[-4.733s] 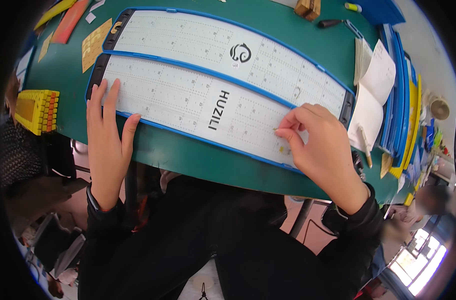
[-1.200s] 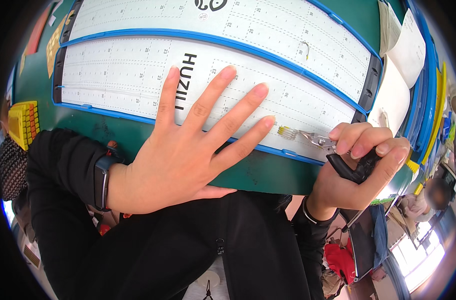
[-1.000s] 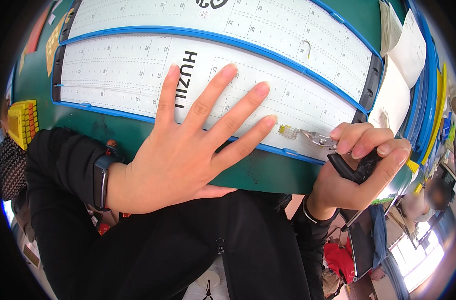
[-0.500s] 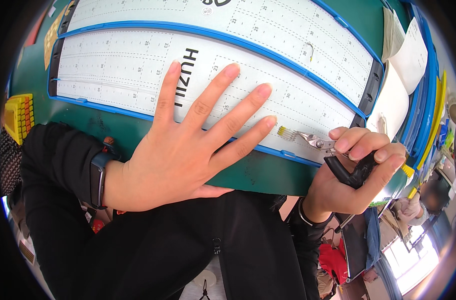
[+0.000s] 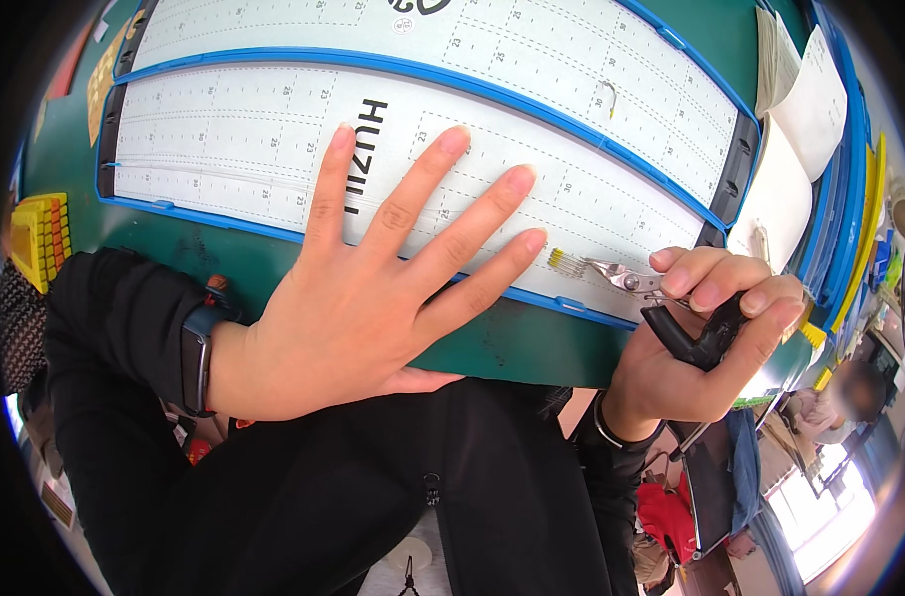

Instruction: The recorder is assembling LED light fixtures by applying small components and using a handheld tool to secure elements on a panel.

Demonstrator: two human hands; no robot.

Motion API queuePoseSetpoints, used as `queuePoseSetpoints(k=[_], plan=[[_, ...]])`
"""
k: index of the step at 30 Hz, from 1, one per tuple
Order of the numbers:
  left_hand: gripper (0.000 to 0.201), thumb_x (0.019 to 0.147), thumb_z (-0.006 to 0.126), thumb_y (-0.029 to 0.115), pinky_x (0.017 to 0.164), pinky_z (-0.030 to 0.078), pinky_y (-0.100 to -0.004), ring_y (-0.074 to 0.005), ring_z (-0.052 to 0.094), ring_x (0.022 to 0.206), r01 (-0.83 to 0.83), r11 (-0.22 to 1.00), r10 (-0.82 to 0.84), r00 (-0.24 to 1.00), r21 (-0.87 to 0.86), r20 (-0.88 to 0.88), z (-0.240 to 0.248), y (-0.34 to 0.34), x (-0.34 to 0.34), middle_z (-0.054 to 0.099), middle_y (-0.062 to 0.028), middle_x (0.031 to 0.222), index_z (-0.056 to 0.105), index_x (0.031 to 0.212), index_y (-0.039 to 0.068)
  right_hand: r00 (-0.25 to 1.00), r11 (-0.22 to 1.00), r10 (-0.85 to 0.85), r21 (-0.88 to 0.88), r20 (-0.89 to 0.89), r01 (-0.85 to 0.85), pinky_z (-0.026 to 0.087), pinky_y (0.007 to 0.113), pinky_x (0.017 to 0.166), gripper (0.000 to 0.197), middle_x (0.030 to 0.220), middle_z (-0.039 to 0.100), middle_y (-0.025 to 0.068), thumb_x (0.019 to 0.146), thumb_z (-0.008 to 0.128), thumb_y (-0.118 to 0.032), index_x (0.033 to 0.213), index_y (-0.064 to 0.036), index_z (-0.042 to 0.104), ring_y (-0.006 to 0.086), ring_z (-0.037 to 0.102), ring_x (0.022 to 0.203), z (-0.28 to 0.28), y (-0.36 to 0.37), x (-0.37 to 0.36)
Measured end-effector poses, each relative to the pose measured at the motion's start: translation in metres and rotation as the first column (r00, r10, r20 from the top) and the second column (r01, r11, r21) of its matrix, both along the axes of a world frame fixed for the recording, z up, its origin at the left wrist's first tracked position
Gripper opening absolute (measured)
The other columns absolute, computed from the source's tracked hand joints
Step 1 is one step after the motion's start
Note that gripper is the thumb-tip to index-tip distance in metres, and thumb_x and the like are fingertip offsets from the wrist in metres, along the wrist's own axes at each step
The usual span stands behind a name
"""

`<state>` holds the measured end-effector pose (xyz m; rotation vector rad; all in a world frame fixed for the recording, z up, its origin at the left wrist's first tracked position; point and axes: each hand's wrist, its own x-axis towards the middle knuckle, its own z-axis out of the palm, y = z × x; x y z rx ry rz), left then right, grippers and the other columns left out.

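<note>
My left hand (image 5: 373, 258) is spread, palm down, over the near white panel (image 5: 244, 109) of a blue-edged case, its fingers apart and nothing in them. Thin pale lines run along that panel beneath the fingers. In my right hand (image 5: 700, 348) is a pair of small pliers (image 5: 686, 318) with black handles and silver jaws that point left. At the jaw tips sits a little bundle of thin metal pieces with yellowish ends (image 5: 567, 261); I cannot tell whether the jaws grip it. A small curved hook-like piece (image 5: 609, 99) rests on the far white panel (image 5: 532, 60).
The case lies on a green tabletop (image 5: 249, 263). A yellow block with orange parts (image 5: 40, 238) stands at the left edge. To the right are an open paper booklet (image 5: 785, 179) and blue and yellow folders (image 5: 854, 219). Another person (image 5: 849, 392) is far right.
The hands, pliers and bundle keep their places. The view has shifted very slightly.
</note>
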<state>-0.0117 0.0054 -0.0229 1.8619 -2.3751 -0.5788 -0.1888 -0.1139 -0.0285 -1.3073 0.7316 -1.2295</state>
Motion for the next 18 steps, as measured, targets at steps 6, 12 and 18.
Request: queuePoseSetpoints(k=[6, 12, 18], plan=[[0.106, 0.053, 0.073, 0.063, 0.101, 0.011, -0.076, -0.0464, 0.019, 0.139, -0.001, 1.0, 0.001, 1.0, 0.007, -0.007, 0.0008, 0.0003, 0.0006, 0.026, -0.0149, 0.152, 0.039, 0.142, 0.018, 1.0, 1.0, 0.011, -0.014, -0.011, -0.012, 0.055, 0.043, 0.061, 0.028, 0.066, 0.05, 0.0139, 0.103, 0.026, -0.029, 0.088, -0.0068, 0.033, 0.0251, 0.056, 0.053, -0.0009, -0.0009, -0.0007], [0.107, 0.051, 0.074, 0.062, 0.101, 0.011, -0.0757, -0.0465, 0.019, 0.139, -0.001, 1.0, 0.001, 1.0, 0.012, -0.006, 0.0023, -0.0007, -0.0015, 0.026, -0.015, 0.152, 0.04, 0.142, 0.018, 1.0, 1.0, -0.007, -0.017, -0.023, 0.007, 0.055, 0.042, 0.061, 0.028, 0.065, 0.05, 0.0133, 0.103, 0.026, -0.029, 0.088, -0.007, 0.033, 0.0243, 0.056, 0.053, -0.0009, -0.0015, -0.0028], [0.107, 0.051, 0.076, 0.061, 0.101, 0.012, -0.0754, -0.0462, 0.019, 0.139, -0.015, 1.0, 0.015, 1.0, 0.001, -0.019, -0.0001, -0.0016, -0.0006, 0.026, -0.0142, 0.153, 0.039, 0.143, 0.019, 0.999, 0.999, 0.019, -0.033, -0.042, -0.021, 0.055, 0.042, 0.061, 0.026, 0.066, 0.05, 0.0123, 0.103, 0.027, -0.028, 0.088, -0.0074, 0.034, 0.0256, 0.057, 0.053, -0.0012, -0.0045, -0.0029]])
